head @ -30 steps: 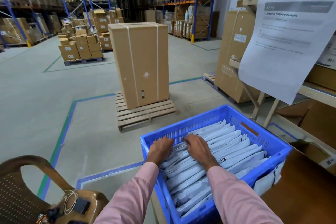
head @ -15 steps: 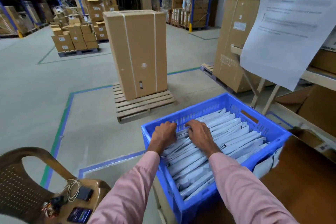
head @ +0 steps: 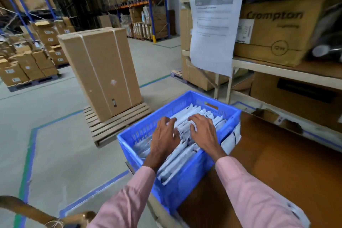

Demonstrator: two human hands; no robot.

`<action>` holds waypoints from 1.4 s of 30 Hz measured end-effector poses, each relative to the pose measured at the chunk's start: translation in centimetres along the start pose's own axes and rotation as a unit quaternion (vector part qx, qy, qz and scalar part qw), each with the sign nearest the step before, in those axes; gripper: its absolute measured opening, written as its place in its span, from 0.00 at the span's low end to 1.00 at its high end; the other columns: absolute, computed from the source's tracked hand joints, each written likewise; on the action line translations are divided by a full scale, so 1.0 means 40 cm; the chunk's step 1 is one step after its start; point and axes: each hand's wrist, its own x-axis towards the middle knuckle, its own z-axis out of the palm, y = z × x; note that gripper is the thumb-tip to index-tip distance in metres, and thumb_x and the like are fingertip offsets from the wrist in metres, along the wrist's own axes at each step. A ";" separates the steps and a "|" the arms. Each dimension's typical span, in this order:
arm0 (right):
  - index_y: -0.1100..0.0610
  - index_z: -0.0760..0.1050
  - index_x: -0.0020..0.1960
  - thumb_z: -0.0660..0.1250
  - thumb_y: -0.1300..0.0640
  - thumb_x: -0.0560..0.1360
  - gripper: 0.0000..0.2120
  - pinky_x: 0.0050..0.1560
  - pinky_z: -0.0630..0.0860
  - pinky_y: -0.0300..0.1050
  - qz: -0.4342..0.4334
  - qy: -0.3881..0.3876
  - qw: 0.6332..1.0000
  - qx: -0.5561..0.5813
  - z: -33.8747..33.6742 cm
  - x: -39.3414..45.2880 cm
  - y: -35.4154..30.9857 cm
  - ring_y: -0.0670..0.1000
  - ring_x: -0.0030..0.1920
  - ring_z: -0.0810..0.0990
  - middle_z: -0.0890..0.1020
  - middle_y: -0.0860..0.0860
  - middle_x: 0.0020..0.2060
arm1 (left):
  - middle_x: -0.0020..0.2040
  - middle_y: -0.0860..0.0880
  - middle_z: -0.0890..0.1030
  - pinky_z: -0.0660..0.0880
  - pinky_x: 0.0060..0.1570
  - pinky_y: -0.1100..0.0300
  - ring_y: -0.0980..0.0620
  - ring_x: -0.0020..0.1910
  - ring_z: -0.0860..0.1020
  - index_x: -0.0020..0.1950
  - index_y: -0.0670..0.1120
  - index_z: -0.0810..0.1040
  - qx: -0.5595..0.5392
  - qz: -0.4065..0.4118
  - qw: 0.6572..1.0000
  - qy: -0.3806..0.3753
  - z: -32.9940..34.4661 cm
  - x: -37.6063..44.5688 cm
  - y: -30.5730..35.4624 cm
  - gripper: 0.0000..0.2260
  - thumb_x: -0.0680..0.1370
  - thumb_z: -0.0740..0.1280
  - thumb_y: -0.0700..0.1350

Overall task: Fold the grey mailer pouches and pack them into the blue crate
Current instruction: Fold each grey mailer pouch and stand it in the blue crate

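Head: strapped carton (head: 103, 72) beyond crate (head: 133, 140)

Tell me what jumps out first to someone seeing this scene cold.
The blue crate at bottom centre, packed with grey pouches standing in rows. The left hand and right hand lie spread on the pouches. Behind, a tall strapped carton stands on a pallet, and a paper sheet hangs from the shelf at right.

Tall strapped carton (head: 100, 72) upright on wooden pallet (head: 116, 124); printed sheet (head: 212, 29) hanging from shelf (head: 277, 65).
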 end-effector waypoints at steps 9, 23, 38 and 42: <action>0.53 0.81 0.54 0.63 0.58 0.73 0.13 0.53 0.73 0.50 0.142 0.071 0.986 -0.059 -0.230 -0.261 0.207 0.54 0.53 0.81 0.83 0.49 0.51 | 0.59 0.47 0.73 0.77 0.42 0.50 0.43 0.58 0.76 0.60 0.47 0.78 -0.086 0.098 0.990 -0.051 0.167 -0.046 0.317 0.14 0.75 0.69 0.40; 0.50 0.70 0.76 0.62 0.53 0.83 0.21 0.75 0.65 0.52 0.384 -0.109 0.907 -0.136 -0.245 -0.603 0.364 0.54 0.71 0.73 0.74 0.49 0.73 | 0.75 0.41 0.61 0.68 0.70 0.44 0.38 0.73 0.63 0.75 0.45 0.66 -0.007 0.004 0.966 -0.259 0.469 -0.172 0.417 0.26 0.77 0.65 0.46; 0.48 0.71 0.73 0.69 0.62 0.77 0.26 0.76 0.62 0.49 0.457 -0.094 0.874 -0.136 -0.106 -0.543 0.274 0.52 0.71 0.71 0.74 0.47 0.71 | 0.67 0.33 0.72 0.67 0.68 0.45 0.35 0.69 0.68 0.69 0.44 0.79 -0.315 -0.317 0.887 -0.116 0.579 -0.173 0.439 0.25 0.71 0.73 0.38; 0.49 0.71 0.74 0.67 0.65 0.77 0.27 0.74 0.67 0.51 0.481 -0.093 0.861 -0.137 -0.118 -0.563 0.252 0.55 0.70 0.72 0.73 0.48 0.73 | 0.75 0.35 0.70 0.56 0.76 0.45 0.38 0.79 0.62 0.76 0.45 0.74 -0.317 -0.318 0.878 -0.169 0.592 -0.186 0.440 0.27 0.76 0.70 0.43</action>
